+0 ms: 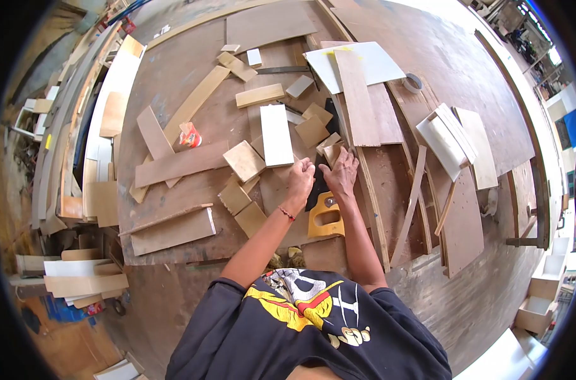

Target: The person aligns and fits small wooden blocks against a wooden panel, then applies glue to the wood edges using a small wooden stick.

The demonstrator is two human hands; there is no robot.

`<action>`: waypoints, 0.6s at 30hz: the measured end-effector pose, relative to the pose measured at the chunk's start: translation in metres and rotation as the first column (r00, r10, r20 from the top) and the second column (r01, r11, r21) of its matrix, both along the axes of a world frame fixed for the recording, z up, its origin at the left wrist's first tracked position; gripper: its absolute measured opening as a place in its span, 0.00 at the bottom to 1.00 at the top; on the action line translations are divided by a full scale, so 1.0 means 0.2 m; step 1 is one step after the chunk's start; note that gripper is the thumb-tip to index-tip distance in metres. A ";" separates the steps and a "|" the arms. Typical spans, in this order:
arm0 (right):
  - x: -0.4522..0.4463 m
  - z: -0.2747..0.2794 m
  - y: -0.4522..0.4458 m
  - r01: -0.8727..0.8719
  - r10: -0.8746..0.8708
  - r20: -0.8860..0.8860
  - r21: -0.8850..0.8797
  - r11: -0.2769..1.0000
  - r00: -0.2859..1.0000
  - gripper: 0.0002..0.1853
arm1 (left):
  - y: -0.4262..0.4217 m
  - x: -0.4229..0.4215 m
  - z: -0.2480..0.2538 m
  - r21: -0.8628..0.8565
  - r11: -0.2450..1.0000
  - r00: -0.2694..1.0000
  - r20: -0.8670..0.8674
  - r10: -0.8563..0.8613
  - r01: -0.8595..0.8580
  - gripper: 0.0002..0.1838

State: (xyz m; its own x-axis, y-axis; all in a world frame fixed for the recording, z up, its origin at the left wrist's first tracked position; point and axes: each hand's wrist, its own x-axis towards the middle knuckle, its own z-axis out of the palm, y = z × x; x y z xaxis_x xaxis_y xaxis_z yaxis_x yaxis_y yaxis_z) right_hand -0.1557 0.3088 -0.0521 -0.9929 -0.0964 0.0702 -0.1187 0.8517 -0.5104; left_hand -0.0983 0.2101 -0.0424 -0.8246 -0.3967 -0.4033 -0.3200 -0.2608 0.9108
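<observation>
My left hand (300, 181) is closed, its fingers curled just below the near end of a white board (276, 134). Whether anything is inside those fingers is hidden. My right hand (341, 173) has its thumb apart from its fingers, which reach over small wood blocks (331, 149) and seem to touch them. Below that hand lies a handsaw with a yellow handle (326, 223), its dark blade partly covered by my hand and forearm. Left of my left hand sits a square wood block (244, 161), with more offcuts (235, 196) beneath it.
Long strips (181, 163) and a red-and-white packet (189, 135) lie to the left on the large worktable (193, 76). On the right are plywood strips (359, 95), a tape roll (412, 83) and a white-faced stack (446, 140). Stacked boards (104, 126) stand beyond the left edge.
</observation>
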 end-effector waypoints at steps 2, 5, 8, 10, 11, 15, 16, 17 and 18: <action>-0.02 -0.01 0.03 -0.056 0.056 0.008 -0.060 0.997 0.998 0.43 | 0.01 -0.02 -0.01 -0.006 1.000 1.000 0.020 -0.011 0.011 0.20; 0.00 0.02 0.05 -0.080 0.078 -0.018 -0.177 0.981 0.997 0.44 | 0.03 -0.02 0.00 0.028 1.000 1.000 0.010 -0.001 0.001 0.20; 0.07 0.07 0.05 -0.190 0.145 -0.164 -0.309 0.932 0.976 0.46 | 0.03 0.02 0.07 0.039 0.999 0.997 -0.069 -0.035 0.038 0.17; 0.13 0.10 0.03 -0.239 0.175 -0.212 -0.331 0.913 0.961 0.48 | 0.02 0.05 0.12 0.076 0.997 0.992 -0.123 -0.025 0.035 0.15; 0.17 0.11 0.01 -0.287 0.200 -0.265 -0.349 0.892 0.943 0.51 | 0.01 0.07 0.13 0.112 0.993 0.983 -0.181 -0.017 0.037 0.14; 0.30 0.21 0.00 -0.372 0.294 -0.255 -0.358 0.856 0.921 0.56 | -0.05 0.17 0.17 0.205 0.976 0.984 -0.140 0.108 -0.078 0.13; 0.33 0.25 0.00 -0.385 0.298 -0.290 -0.316 0.867 0.909 0.56 | -0.06 0.21 0.21 0.219 0.968 0.967 -0.192 0.165 -0.122 0.11; 0.35 0.25 0.00 -0.398 0.311 -0.291 -0.317 0.861 0.905 0.56 | -0.07 0.25 0.20 0.217 0.967 0.965 -0.193 0.179 -0.136 0.11; 0.38 0.25 0.00 -0.316 0.250 -0.196 -0.493 0.811 0.948 0.54 | -0.10 0.29 0.19 0.323 0.934 0.944 -0.232 0.235 -0.153 0.11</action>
